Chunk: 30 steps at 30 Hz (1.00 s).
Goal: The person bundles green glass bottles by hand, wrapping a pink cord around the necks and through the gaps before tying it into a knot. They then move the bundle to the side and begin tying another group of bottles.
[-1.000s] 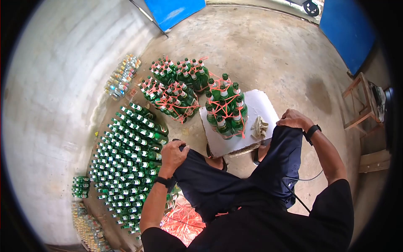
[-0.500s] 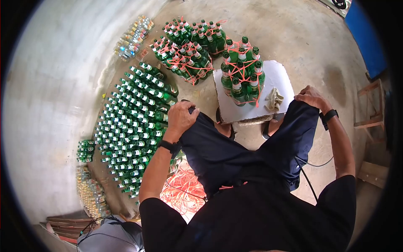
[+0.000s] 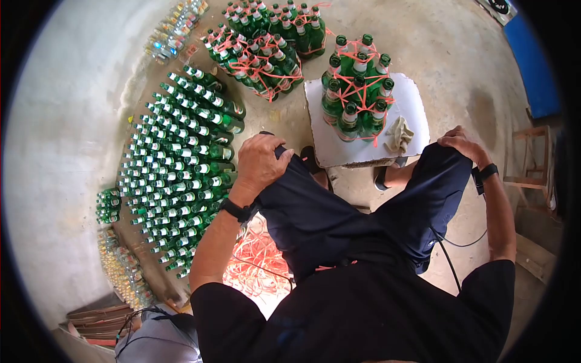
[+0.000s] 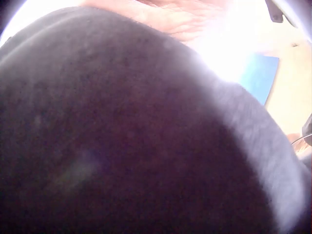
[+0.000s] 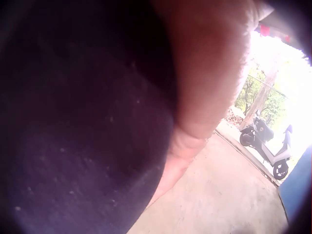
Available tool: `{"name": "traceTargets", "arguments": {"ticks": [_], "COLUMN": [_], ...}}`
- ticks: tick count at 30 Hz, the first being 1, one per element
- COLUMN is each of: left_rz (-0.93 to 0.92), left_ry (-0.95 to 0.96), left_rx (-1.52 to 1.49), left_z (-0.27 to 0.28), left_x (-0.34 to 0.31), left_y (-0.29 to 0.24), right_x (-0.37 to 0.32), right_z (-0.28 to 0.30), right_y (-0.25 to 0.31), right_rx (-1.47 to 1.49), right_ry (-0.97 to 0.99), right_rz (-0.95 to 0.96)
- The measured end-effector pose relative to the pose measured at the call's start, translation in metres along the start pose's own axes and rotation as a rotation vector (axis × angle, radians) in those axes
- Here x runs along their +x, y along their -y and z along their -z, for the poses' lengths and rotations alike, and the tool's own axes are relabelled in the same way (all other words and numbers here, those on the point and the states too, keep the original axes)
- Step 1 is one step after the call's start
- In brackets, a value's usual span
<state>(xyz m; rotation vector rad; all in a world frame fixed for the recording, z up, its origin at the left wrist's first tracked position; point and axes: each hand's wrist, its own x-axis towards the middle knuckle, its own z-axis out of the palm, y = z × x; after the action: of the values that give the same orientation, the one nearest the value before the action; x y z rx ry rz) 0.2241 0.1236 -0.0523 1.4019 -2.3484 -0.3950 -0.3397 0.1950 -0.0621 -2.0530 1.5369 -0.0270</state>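
Observation:
In the head view my left hand (image 3: 260,162) rests on the left knee of the dark trousers (image 3: 315,212). On the other knee lies my right hand (image 3: 465,145). Neither hand holds anything. Between and beyond the knees, a bundle of green glass bottles (image 3: 358,91) tied with pink plastic strapping stands upright on a white-topped low stand (image 3: 413,100). A crumpled cloth glove (image 3: 399,134) lies at the bundle's right. Both wrist views are mostly filled by dark trouser cloth, with part of the left hand (image 4: 170,19) and right hand (image 5: 209,73) at its edge.
Many loose green bottles (image 3: 175,157) stand in rows at the left. More strapped bundles (image 3: 260,60) are on the floor behind them. Pink strapping (image 3: 257,260) is heaped beside the left thigh. Small clear bottles (image 3: 175,30) line the wall; a wooden stool (image 3: 532,160) stands at right.
The head view has tilted downward, so the bottles and stand sit higher in it. Both hands have stayed on the knees.

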Motion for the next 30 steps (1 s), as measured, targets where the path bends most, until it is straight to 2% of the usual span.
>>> {"name": "traceTargets", "arguments": {"ticks": [3, 6, 15, 21, 27, 30], "left_rz": [0.015, 0.014, 0.017, 0.012, 0.032, 0.012], "left_ry": [0.015, 0.017, 0.003, -0.01, -0.003, -0.034], "left_rx": [0.008, -0.007, -0.019, -0.007, 0.022, 0.03], "left_z": [0.004, 0.007, 0.007, 0.005, 0.006, 0.003], "left_x": [-0.003, -0.004, -0.005, -0.007, -0.009, -0.01], "left_y": [0.004, 0.006, 0.007, 0.007, 0.004, 0.005], "right_x": [0.004, 0.009, 0.009, 0.014, 0.014, 0.009], "right_z": [0.002, 0.002, 0.003, 0.001, 0.0, 0.008], "right_y": [0.0, -0.004, 0.001, 0.001, 0.005, 0.022], "right_rx": [-0.264, -0.245, -0.251, -0.224, -0.165, 0.016], "right_ry": [-0.032, 0.019, 0.002, -0.024, -0.044, 0.012], "right_rz": [0.272, 0.27, 0.251, 0.311, 0.297, 0.001]}}
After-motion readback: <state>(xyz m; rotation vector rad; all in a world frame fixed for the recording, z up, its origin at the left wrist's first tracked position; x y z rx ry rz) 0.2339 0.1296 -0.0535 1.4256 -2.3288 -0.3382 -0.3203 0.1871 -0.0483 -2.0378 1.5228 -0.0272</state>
